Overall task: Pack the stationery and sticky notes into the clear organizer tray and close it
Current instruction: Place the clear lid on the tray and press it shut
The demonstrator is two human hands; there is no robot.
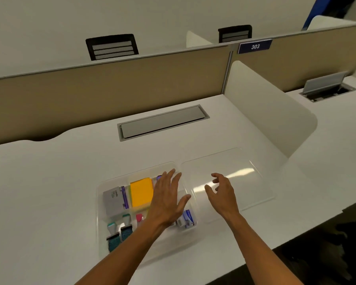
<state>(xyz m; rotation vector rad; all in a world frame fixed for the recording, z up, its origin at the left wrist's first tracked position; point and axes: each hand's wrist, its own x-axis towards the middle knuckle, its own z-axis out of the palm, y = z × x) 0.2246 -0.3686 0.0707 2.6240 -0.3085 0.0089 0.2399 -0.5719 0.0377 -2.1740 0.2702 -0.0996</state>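
Note:
The clear organizer tray (pixel 103 202) sits on the white desk in front of me, uncovered. Inside lie an orange-yellow pad of sticky notes (pixel 141 191), a grey box with purple edge (pixel 113 200), two teal-capped stamps (pixel 117 231), a small red item (pixel 139 217) and a blue-and-white item (pixel 186 219). My left hand (pixel 169 199) hovers flat over the tray's right half, fingers spread, holding nothing. My right hand (pixel 221 192) is just right of the tray, fingers curled apart over the near-left part of the clear lid (pixel 240 171), which lies flat on the desk.
A grey cable hatch (pixel 162 122) is set into the desk behind the tray. A white side divider (pixel 269 112) stands at the right, a beige partition (pixel 111 87) at the back. The desk's front edge runs close below the tray on the right.

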